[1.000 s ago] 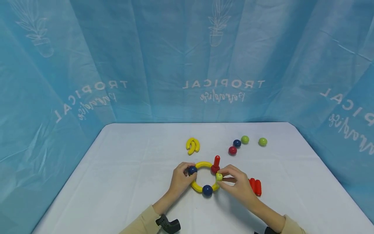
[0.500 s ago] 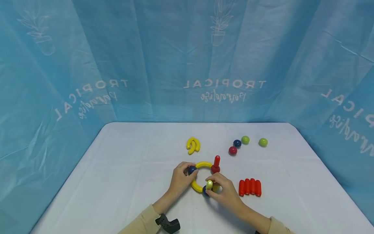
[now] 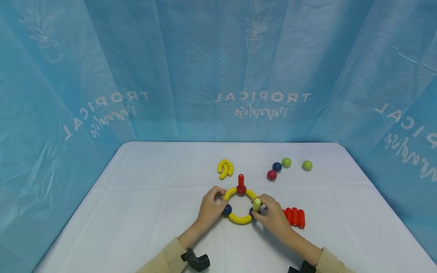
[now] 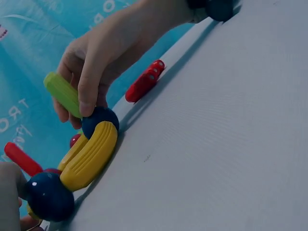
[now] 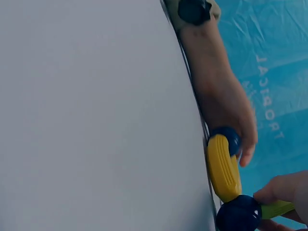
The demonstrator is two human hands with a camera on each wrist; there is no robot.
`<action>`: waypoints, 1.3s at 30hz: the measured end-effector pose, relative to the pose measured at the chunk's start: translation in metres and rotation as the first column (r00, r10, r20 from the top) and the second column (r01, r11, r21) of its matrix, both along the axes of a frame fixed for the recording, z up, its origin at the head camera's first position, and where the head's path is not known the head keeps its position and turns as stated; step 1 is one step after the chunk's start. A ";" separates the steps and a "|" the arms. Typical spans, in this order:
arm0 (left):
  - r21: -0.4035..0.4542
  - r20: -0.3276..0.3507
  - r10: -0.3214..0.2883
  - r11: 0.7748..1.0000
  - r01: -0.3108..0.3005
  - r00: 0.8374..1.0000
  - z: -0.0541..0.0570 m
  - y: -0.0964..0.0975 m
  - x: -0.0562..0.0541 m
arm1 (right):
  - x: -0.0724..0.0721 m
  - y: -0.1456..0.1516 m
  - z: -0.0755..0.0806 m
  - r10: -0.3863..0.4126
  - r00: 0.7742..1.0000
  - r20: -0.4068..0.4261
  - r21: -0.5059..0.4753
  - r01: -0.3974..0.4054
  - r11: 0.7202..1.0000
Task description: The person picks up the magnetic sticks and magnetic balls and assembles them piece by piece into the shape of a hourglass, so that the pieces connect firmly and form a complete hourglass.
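Observation:
A ring of yellow curved rods (image 3: 240, 219) joined by balls lies on the table. At its far side is a red ball (image 3: 241, 190) with a red rod (image 3: 241, 179) standing upright on it. My left hand (image 3: 212, 207) grips the ring's left side, at the yellow rod and blue ball (image 3: 227, 209) there; some fingers are hidden behind it. On the right, my right hand (image 3: 273, 217) pinches a light green rod (image 3: 257, 204). That rod's lower end meets the other blue ball (image 5: 239, 213), as the right wrist view shows.
Several red rods (image 3: 295, 217) lie side by side just right of my right hand. Beyond the ring are loose yellow curved rods (image 3: 230, 169). At the back right sit a red ball (image 3: 271, 175), a blue ball (image 3: 277, 167) and two green balls (image 3: 307, 165).
The ring has turned counterclockwise: the red ball moved to the far side, the near blue ball to the right. My right hand brought the green rod over to that blue ball.

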State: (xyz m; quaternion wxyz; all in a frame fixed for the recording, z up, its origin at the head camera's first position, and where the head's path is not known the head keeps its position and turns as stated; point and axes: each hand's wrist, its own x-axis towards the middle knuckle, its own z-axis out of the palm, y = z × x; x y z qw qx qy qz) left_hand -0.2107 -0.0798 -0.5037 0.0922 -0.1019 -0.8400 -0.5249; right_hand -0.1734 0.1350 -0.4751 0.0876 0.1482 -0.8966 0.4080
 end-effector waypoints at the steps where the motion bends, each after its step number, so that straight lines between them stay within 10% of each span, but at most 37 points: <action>1: -0.011 0.016 -0.020 1.000 0.020 1.000 0.000 0.000 0.000 | -0.004 0.002 0.000 -0.005 1.000 -0.006 0.002 0.005 1.000; 10: -0.185 0.070 -0.262 0.945 0.271 0.962 0.000 0.000 0.003 | -0.043 0.012 0.003 0.027 0.997 0.078 -0.047 -0.023 0.999; 21: -0.057 -0.066 -0.152 0.987 0.149 0.986 -0.004 0.001 0.001 | -0.075 0.006 0.005 0.074 0.989 0.125 -0.054 -0.068 0.996; 39: -0.055 -0.106 -0.101 0.994 0.096 0.989 -0.004 0.001 -0.001 | -0.004 0.093 0.007 -0.232 0.968 -0.099 0.143 0.245 0.959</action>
